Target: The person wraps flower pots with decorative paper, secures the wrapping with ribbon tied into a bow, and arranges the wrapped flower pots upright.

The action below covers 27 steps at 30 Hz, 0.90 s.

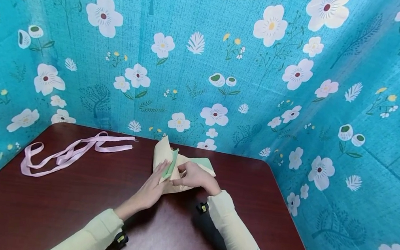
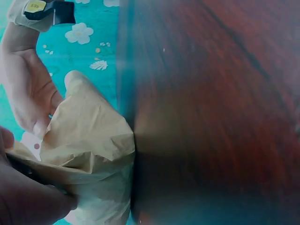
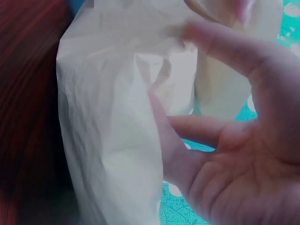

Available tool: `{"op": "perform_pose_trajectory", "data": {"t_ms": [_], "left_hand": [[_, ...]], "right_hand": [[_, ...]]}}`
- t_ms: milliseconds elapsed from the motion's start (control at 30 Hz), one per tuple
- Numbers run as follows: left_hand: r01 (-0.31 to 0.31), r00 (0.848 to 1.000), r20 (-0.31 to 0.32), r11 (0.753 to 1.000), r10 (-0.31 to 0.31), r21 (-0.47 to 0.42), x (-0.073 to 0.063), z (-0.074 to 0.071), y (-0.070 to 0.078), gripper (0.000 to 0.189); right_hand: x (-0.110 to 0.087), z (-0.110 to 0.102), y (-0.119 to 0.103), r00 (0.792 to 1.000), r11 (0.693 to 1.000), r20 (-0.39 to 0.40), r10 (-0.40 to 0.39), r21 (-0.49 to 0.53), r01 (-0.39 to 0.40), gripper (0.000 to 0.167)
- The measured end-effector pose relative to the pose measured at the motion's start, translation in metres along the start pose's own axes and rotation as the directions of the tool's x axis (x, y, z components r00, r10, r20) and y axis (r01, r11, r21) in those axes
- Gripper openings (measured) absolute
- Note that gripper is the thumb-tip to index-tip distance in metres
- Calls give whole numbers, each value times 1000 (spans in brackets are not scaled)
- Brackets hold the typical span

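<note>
Cream wrapping paper (image 1: 162,150), creased and folded, stands partly upright at the table's far middle. A green layer (image 1: 173,164) shows inside its fold, and a pale green piece (image 1: 202,163) lies at its right. My left hand (image 1: 149,188) rests along the paper's left side with fingers fairly straight. From the right, my right hand (image 1: 197,177) curls its thumb and fingers at the paper's lower fold. In the right wrist view the thumb (image 3: 171,145) goes behind a paper edge. The left wrist view shows crumpled paper (image 2: 89,131) between both hands. Whatever the paper encloses is hidden.
A long pink ribbon (image 1: 70,155) lies in loose loops on the dark red-brown table (image 1: 83,198), left of the paper. Blue flowered cloth (image 1: 197,73) hangs close behind the table and along its sides.
</note>
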<state>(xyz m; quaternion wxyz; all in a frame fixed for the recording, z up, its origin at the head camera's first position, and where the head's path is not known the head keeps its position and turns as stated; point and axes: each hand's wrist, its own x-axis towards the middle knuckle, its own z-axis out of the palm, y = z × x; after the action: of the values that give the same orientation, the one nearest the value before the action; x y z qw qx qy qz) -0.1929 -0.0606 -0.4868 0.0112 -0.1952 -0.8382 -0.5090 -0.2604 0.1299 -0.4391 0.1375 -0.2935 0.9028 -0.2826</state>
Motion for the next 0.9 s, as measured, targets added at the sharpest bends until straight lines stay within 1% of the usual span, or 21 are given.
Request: {"op": "perform_pose_trajectory", "data": {"t_ms": [67,133,200,233,333,367,400,433,467,600,667,800,900], "left_hand": [[-3,1000,27,1000,2,22,0,-2,1,65],[-10,998,61,999,7,46,0,-5,2,71],[-27,995,95,997,20,72,0,-8,3,72],[-32,994,112,996,23,85,0,-9,3,71],[-79,986,157,987,57,138,2,-14,4,60],[-92,984,164,983,66,156,2,-16,5,56],[-120,981,173,974,87,192,3,-17,5,54],[-161,976,180,961,122,224,5,-19,5,51],[-177,974,183,955,135,239,5,-21,5,49],[-217,969,180,932,170,289,8,-26,3,43],[-198,971,183,942,152,269,10,-27,1,41],[-231,961,218,927,169,297,13,-28,-1,46],[-260,952,243,909,186,326,15,-27,-3,49]], "right_hand": [[-1,-3,2,999,1000,33,-26,17,25,17],[-1,-5,3,998,999,53,-40,33,39,24],[-2,-6,4,997,998,64,-44,44,41,29],[-3,-7,4,997,998,67,-45,54,42,31],[-4,-8,6,997,996,75,-32,80,26,33],[-5,-8,7,997,996,78,-28,83,22,32],[-5,-9,7,996,996,82,-29,86,22,33],[-6,-9,8,996,996,85,-27,90,20,33],[-6,-10,9,996,996,89,-27,91,19,33],[-6,-11,12,994,993,103,-43,111,31,35],[-6,-11,15,993,992,107,-46,118,33,34],[-6,-10,20,992,990,112,-66,135,50,31],[-6,-10,23,990,986,111,-91,151,73,33]]}}
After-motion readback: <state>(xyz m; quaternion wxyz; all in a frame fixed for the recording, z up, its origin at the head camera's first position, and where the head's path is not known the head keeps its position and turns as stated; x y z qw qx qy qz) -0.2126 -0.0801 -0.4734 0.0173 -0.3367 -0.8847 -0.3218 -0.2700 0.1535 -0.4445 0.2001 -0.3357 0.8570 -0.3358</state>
